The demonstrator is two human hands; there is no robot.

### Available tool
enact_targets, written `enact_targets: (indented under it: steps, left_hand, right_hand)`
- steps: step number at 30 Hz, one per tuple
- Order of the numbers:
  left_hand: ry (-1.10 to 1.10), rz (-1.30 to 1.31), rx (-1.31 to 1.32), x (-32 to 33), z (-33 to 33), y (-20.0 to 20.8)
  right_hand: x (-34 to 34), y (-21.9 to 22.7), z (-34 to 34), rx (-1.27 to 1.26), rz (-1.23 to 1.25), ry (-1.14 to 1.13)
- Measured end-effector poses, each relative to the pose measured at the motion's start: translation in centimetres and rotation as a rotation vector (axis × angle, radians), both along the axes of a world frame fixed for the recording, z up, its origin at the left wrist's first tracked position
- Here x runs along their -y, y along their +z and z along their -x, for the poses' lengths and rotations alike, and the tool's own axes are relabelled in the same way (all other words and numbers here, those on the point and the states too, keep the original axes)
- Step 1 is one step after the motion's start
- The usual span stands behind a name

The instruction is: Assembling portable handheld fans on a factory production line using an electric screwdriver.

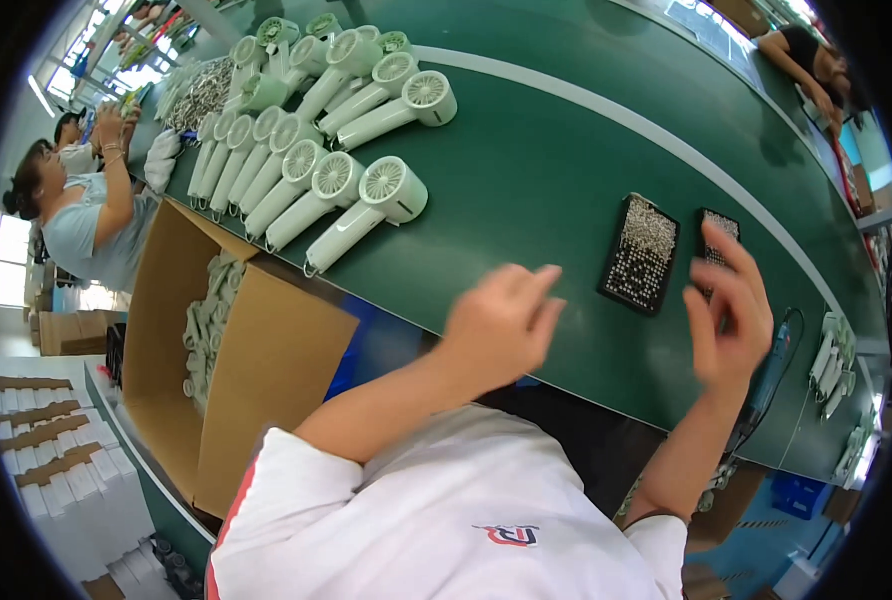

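My left hand (503,322) hovers over the near edge of the green bench, slightly blurred, thumb and forefinger apart with nothing seen between them. Above the right part of the bench is my right hand (731,315), its fingers spread and bent, with no object visible in it. It partly covers a small black tray (704,222) of tiny silver pieces, perhaps screws. Between my hands, nearer the right, lies a larger black tray (638,252) filled with similar pieces. Pale green handheld fans (384,190) lie in rows to the left of my left hand.
An open cardboard box (266,370) holding pale green parts (211,325) stands below the bench's left edge. A blue electric screwdriver (769,375) with a cable lies right of my right hand. Other people (96,215) work at the far left and far right. White boxes (71,480) are stacked lower left.
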State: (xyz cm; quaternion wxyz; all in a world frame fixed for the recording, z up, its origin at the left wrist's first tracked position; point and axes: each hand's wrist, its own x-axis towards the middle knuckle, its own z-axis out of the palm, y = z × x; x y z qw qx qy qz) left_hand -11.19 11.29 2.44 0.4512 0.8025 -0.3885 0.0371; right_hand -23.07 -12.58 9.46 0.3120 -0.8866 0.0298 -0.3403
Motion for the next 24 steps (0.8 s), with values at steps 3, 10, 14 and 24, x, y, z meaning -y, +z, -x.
enact_targets:
  steps: [3,10,14,24]
  left_hand:
    - [0.294,-0.254,0.409,-6.1,-3.2,0.8]
    - [0.496,-0.513,0.65,-13.6,-9.0,-0.5]
    - [0.448,-0.593,0.689,-13.9,-10.5,-1.0]
    - [0.187,-0.326,-0.059,-9.3,-8.1,3.0]
  right_hand:
    - [-5.4,0.0,2.3,0.385,-0.5,0.365]
    - [-8.6,6.2,-0.2,0.342,-0.847,1.416]
    - [-10.4,6.4,1.6,0.342,-0.994,1.242]
    - [-7.3,1.9,1.8,0.316,-0.76,1.254]
